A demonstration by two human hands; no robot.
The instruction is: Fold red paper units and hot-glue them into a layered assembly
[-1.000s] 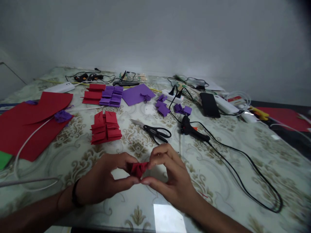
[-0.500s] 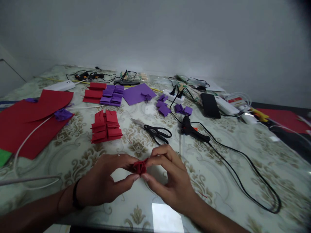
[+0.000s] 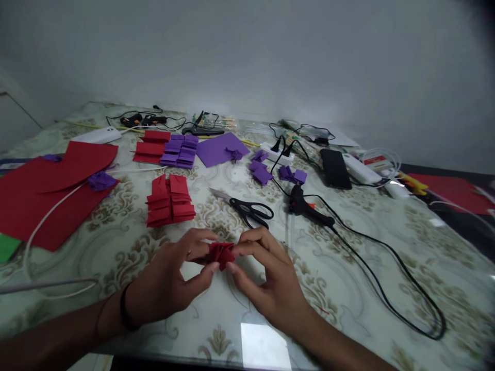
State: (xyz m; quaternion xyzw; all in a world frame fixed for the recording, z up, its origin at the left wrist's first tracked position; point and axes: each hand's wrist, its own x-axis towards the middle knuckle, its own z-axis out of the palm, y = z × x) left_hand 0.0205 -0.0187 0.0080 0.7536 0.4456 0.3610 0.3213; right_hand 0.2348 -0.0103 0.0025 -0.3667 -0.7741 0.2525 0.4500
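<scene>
A small piece of folded red paper (image 3: 222, 254) is pinched between my two hands above the near part of the table. My left hand (image 3: 176, 275) grips its left side between thumb and fingers; a ring and a dark wristband show on this arm. From the other side, my right hand (image 3: 268, 278) holds it with thumb and fingertips. Just beyond the hands lie scissors (image 3: 249, 208) with black handles, blades toward the left. Several folded red paper pieces (image 3: 170, 201) stand grouped behind my left hand. A black hot glue gun (image 3: 309, 206) rests to the right of the scissors.
Red paper sheets (image 3: 50, 196) and a white cable (image 3: 46, 216) cover the left side. Purple folded pieces (image 3: 180, 151), a purple sheet (image 3: 216, 149) and a white power strip (image 3: 276, 153) lie farther back. A black phone (image 3: 335, 168) is at right; the glue gun's cord (image 3: 390, 257) loops near my right arm.
The folded red paper has turned and shows a broader, more pointed face. My left fingers have lifted and shifted around it, while my right hand stays nearly in place.
</scene>
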